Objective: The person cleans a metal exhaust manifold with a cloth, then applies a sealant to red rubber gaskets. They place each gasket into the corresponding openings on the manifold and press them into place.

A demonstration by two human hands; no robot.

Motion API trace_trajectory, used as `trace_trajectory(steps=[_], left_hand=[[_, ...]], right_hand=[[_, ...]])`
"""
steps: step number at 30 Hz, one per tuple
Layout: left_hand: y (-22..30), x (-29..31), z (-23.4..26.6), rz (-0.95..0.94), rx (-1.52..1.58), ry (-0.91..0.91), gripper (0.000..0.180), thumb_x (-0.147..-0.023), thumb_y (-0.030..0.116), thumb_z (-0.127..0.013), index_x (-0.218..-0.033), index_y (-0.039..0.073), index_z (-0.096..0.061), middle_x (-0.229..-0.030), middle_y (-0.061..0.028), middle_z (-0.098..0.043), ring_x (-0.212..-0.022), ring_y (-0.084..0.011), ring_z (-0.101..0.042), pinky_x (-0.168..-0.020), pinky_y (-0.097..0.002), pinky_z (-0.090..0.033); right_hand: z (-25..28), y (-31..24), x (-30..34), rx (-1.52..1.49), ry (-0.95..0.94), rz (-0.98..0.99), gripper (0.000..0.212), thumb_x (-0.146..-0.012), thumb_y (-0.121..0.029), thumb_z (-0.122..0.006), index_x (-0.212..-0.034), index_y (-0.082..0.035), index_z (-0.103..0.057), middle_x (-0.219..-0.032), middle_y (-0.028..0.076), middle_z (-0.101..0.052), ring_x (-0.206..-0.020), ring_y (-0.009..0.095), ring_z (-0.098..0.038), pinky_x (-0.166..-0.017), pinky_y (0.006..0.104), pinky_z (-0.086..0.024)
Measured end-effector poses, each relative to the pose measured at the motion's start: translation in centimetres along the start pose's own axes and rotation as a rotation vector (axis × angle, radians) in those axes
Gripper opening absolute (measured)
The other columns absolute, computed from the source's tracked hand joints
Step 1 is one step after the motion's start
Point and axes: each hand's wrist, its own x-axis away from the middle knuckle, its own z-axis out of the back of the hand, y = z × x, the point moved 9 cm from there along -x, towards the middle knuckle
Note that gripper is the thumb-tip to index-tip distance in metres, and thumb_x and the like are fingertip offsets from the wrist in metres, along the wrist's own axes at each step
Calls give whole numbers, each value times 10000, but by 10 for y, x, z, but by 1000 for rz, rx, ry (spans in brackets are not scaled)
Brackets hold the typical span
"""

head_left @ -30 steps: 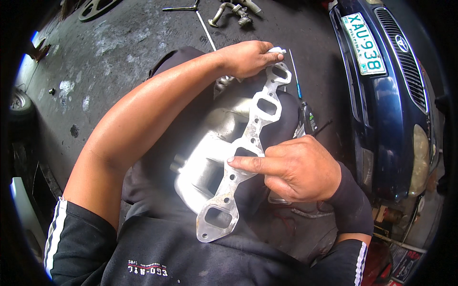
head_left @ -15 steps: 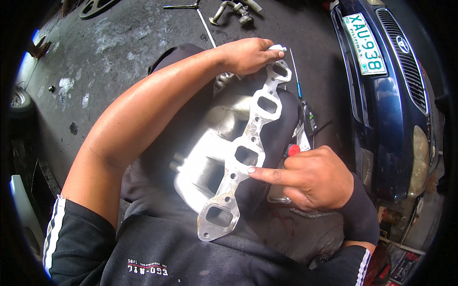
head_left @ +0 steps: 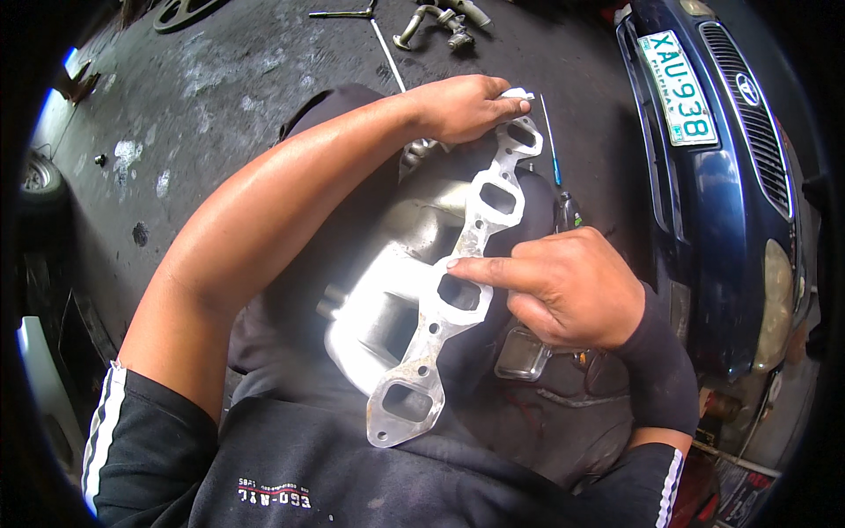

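Fingers, right [head_left: 497,271]: index extended, its tip in contact with the flange face; remaining fingers curled toward the palm, no object visible in them.
Fingers, left: wrapped over the far end of the flange, thumb uppermost; fingertips hidden beneath. Left hand [head_left: 465,109] appears to grasp and steady that end.
Metal manifold [head_left: 387,275]: laid across the person's lap, flange face up, near end close to the shirt [head_left: 352,475].
Change: the right hand [head_left: 581,286] has shifted its index fingertip from the near rim of the third port, counted from the far end, to that port's far rim. The manifold lies nearly as before.
Meaning: contact appears to be following the rim of one port; judged as indicating the sealing face, with no part loosened or fitted.
Tray [head_left: 521,355]: shallow, rectangular, below the right hand; contents cannot be told.
Bottle [head_left: 568,209]: dark, partly hidden beyond the right hand; fill level not visible.
Ports: four, unfilled, dark clothing visible through some.
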Motion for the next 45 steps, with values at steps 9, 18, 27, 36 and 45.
trace_trajectory(steps=[9, 18, 27, 36, 45], left_hand=[[-5, -4, -4, -11, 3, -7, 622, -1172, 611, -541, -1353, 34, -687, -839, -87, -716, -700, -174, -738, -666, -374, -616], [-7, -5, -5, 24, -4, -16, 611, -1170, 617, -548, -1327, 46, -698, -819, -64, -676, -701, -158, -700, -653, -369, -598], [-1, -1, 0, -28, -23, 20, 663, -1165, 581, -558, -1348, -39, -709, -935, -182, -783, -826, -256, -769, -820, -425, -597], [-5, -5, -3, -20, -28, 14, 638, -1169, 620, -542, -1343, 26, -697, -894, -95, -720, -754, -177, -747, -724, -381, -623], [2, -1, -2, -42, -26, -1, 660, -1166, 581, -556, -1322, -40, -716, -968, -188, -790, -878, -257, -774, -861, -426, -600]], right_hand=[[2, 0, 32, 25, -60, -110, 681, -738, 0, -692, -1378, -195, -822, -667, 83, -621, -608, 303, -672, -598, 427, -574], [6, -9, 25, -272, 102, -82, 703, -742, 38, -634, -1396, -151, -807, -740, 126, -701, -672, 342, -720, -656, 442, -607], [-20, -24, 7, -98, -157, -54, 755, -837, -90, -707, -1566, -285, -693, -755, 92, -711, -662, 336, -719, -636, 462, -604], [-11, -31, 35, -34, -190, -65, 786, -784, -93, -709, -1549, -274, -710, -690, 86, -662, -598, 309, -680, -587, 443, -576], [-7, -7, 20, -578, -145, -321, 571, -953, 69, -525, -1490, -41, -685, -696, 21, -645, -645, 118, -680, -601, 311, -475]])
